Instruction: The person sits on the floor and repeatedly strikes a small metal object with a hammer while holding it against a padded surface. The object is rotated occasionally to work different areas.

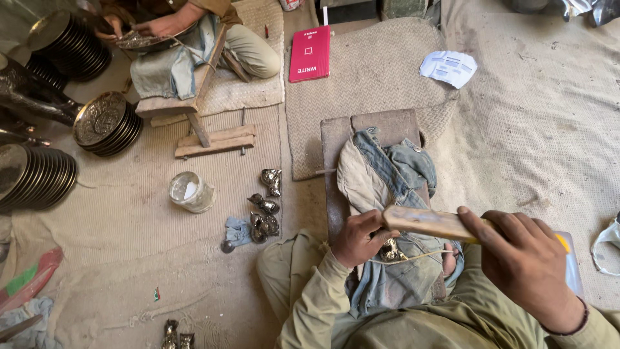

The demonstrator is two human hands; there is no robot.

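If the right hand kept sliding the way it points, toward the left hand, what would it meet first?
Probably the left hand, which grips the far end of the wooden stick that the right hand holds, above the small metal piece. Depth is unclear.

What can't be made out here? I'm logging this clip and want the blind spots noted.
All in the head view:
- Small metal piece: shape unclear, covered by the left hand and wooden tool.
- Right hand: its palm faces away.
- Other person: cut off by the top edge.
- Small dark figures: cut by the bottom edge.
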